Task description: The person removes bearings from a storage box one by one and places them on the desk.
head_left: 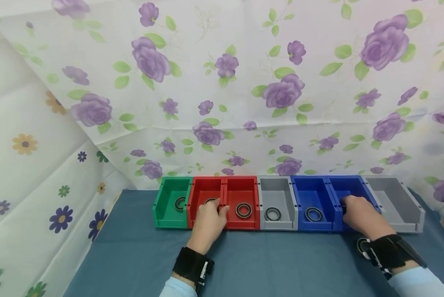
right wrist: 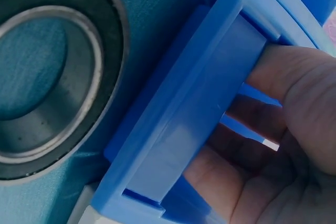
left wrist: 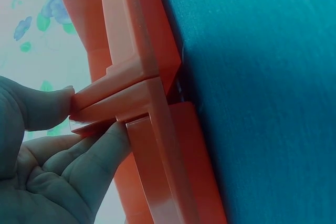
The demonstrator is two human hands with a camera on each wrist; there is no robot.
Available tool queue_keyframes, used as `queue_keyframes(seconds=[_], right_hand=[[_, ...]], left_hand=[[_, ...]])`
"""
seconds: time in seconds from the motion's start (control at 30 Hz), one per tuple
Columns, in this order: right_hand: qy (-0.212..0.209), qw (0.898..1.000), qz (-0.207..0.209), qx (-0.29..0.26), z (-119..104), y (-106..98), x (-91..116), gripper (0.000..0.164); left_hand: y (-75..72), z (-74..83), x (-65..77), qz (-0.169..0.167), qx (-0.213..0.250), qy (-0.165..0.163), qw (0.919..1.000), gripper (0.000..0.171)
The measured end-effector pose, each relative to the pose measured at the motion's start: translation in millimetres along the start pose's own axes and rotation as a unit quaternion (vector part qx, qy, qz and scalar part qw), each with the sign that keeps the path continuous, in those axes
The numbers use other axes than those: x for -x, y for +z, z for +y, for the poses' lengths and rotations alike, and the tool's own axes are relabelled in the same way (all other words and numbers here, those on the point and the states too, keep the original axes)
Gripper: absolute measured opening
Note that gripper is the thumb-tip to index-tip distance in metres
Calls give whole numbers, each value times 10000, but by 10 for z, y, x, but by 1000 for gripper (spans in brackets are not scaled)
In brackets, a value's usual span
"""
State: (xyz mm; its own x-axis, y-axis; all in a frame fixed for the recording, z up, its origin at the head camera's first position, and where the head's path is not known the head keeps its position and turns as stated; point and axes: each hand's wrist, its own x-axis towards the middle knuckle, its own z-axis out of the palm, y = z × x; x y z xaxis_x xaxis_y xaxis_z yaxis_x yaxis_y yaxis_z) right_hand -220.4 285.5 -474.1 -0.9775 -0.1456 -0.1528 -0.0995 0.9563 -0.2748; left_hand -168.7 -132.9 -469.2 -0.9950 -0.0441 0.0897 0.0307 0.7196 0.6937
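Note:
My left hand [head_left: 210, 220] is at the divider between two red bins [head_left: 242, 183]. In the left wrist view its thumb and fingers pinch the adjoining red walls [left wrist: 126, 95] from both sides. My right hand [head_left: 363, 216] reaches into the right-hand blue bin [head_left: 350, 183], fingers bent behind the front wall [right wrist: 194, 108]. Something dark shows at its fingertips in the head view; I cannot tell whether the fingers hold it. On the cloth in front of that bin, a ring-shaped ball bearing [right wrist: 113, 40] lies close to my right wrist.
The bins stand side by side against a floral curtain [head_left: 207, 82]. Bearings lie in the green bin [head_left: 173, 225], both red bins, the middle grey bin [head_left: 277, 183] and the left blue bin [head_left: 315, 226]. Another grey bin [head_left: 396, 198] closes the row. Blue-grey cloth [head_left: 274, 264] covers the table.

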Motion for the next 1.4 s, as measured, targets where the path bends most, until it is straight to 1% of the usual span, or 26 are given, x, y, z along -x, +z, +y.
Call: queue_keyframes(seconds=[0.1, 0.23, 0.37, 0.53, 0.6, 0.67, 0.73, 0.8, 0.87, 1.0, 1.07, 1.17, 1.27, 1.4], right_hand=[[-119, 9999, -31, 18, -30, 6, -20, 26], [-193, 9998, -86, -21, -33, 31, -15, 12], [-271, 9996, -16, -5, -9, 63, 13, 10], [-463, 9986, 212, 132, 24, 105, 34, 14], [-553, 9974, 385, 248, 37, 117, 34, 18], [-606, 9957, 581, 382, 51, 130, 27, 27], [-652, 9932, 815, 518, 62, 133, 21, 41], [-692, 9906, 1036, 559, 74, 126, 19, 54], [-686, 9886, 1234, 526, 77, 103, 29, 61], [-806, 9814, 1708, 343, 87, 44, 66, 57], [-737, 9802, 1825, 214, 82, 17, 89, 54], [-575, 9784, 1983, 42, 79, -14, 130, 55], [-488, 9727, 2267, 40, 76, -36, 184, 59], [-498, 9637, 2620, 99, 55, -69, 249, 60]], left_hand=[[-27, -12, 8, 33, -82, -38, 10000, 45], [-44, -21, 12, 14, -98, -83, 9999, 41], [-40, -22, 7, -16, -58, -57, 10000, 35], [-28, -25, 6, -20, 8, -22, 10000, 32], [-25, -25, 6, -21, 19, -18, 10000, 31], [-21, -23, 5, -19, 10, -25, 10000, 33], [-18, -22, 2, -14, -18, -36, 10000, 36], [-18, -17, -3, -3, -47, -45, 10000, 36], [-19, -11, -9, 4, -71, -61, 10000, 37], [-23, 0, -24, 6, -109, -64, 9999, 39], [-20, -1, -28, 8, -107, -57, 9999, 39], [-8, -9, -30, -6, -99, -25, 9999, 33], [9, -16, -29, -23, -94, 9, 10000, 30], [20, -18, -21, 5, -69, 30, 10000, 36]])
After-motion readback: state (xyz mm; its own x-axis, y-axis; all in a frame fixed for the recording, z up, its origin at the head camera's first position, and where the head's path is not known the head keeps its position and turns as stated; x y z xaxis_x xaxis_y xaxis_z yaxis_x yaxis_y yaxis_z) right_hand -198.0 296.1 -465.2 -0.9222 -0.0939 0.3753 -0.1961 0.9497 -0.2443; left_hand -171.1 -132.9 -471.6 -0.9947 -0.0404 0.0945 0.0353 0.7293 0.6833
